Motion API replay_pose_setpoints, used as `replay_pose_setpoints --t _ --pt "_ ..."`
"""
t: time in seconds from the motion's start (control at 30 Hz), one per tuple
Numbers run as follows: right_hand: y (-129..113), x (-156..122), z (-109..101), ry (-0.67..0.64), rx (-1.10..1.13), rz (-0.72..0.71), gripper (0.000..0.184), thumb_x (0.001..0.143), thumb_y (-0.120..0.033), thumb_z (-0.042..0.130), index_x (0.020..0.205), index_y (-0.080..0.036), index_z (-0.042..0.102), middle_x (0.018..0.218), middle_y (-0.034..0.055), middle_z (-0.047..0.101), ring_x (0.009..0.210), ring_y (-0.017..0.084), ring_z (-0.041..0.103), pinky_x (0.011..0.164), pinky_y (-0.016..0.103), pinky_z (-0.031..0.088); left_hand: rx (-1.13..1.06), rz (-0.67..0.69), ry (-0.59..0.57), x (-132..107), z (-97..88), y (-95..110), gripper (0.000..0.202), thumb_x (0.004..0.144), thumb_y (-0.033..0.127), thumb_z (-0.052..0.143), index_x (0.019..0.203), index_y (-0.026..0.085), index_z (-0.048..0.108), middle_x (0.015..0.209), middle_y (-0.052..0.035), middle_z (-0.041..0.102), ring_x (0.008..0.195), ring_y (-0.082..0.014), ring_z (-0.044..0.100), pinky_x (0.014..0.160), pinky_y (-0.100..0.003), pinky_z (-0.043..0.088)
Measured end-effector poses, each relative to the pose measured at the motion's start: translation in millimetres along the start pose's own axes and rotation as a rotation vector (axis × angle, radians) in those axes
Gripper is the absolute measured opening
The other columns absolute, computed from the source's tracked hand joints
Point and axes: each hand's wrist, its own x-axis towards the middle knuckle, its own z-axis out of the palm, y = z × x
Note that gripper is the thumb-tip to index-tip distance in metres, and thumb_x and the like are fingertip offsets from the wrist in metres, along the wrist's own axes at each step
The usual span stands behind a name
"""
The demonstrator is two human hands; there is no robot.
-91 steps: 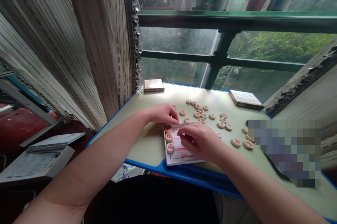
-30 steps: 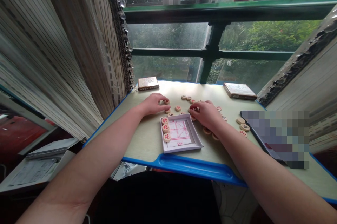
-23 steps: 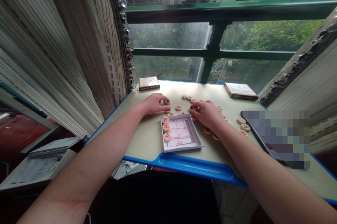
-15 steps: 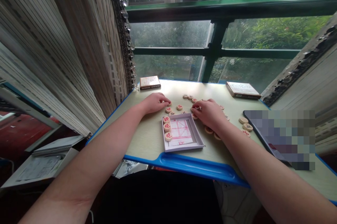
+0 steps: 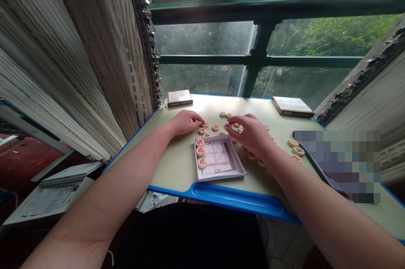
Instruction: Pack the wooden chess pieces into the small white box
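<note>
A shallow white box tray (image 5: pixel 238 166) lies on the pale desk (image 5: pixel 177 163), with three round wooden chess pieces (image 5: pixel 200 152) in a column along its left wall. Loose wooden pieces (image 5: pixel 216 127) lie scattered behind it. My left hand (image 5: pixel 185 122) rests palm down behind the tray's left corner, fingertips touching a piece (image 5: pixel 205 125). My right hand (image 5: pixel 251 134) hovers just behind the tray's right corner, thumb and fingers pinched on a piece (image 5: pixel 228 126). Other pieces lie under and beside its wrist.
A small brown box (image 5: pixel 179 97) sits at the desk's back left, a flat box (image 5: pixel 292 106) at the back right. A blurred dark object (image 5: pixel 338 163) covers the right side. Woven blinds (image 5: pixel 95 58) hang left; a window with a green frame (image 5: pixel 272 7) is behind.
Three seconds ago both hands were at the tray; they have since moved back to the loose pieces. In the last half second my right hand lifted slightly with a piece pinched.
</note>
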Motion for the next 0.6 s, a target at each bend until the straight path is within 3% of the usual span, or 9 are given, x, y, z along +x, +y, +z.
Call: replay_pose_setpoints --t 0.23,0.37,0.6 --pt "-0.1 0.5 0.8 -0.042 -0.053 -0.033 0.019 0.08 -0.03 0.058 0.093 -0.022 0.069 0.088 0.0042 0.072 0.088 0.022 0.058 0.069 0.031 0.045 -0.026 -0.028 -0.043 -1.8 -3.1 7.5 0.032 0.074 0.041 0.059 0.093 0.019 0.073 0.09 -0.0035 0.071 0.077 -0.0156 0.06 0.066 -0.026 0.044" --pt "0.2 2.1 0.1 -0.052 -0.116 0.03 0.019 0.081 -0.03 0.057 0.093 -0.022 0.069 0.088 0.0044 0.072 0.086 0.022 0.057 0.069 0.031 0.043 -0.018 -0.005 -0.083 -2.7 -6.0 8.9 0.035 0.07 0.043 0.064 0.094 0.02 0.073 0.094 -0.0037 0.071 0.078 -0.0153 0.059 0.068 -0.025 0.044" --pt "7.9 3.4 4.9 -0.158 -0.147 0.181 0.021 0.079 -0.036 0.057 0.09 -0.024 0.07 0.083 0.0052 0.07 0.087 0.023 0.058 0.063 0.029 0.04 0.01 -0.007 -0.076 -1.0 -5.6 4.5 0.034 0.075 0.043 0.058 0.095 0.021 0.073 0.093 -0.0031 0.071 0.08 -0.0162 0.06 0.07 -0.026 0.044"
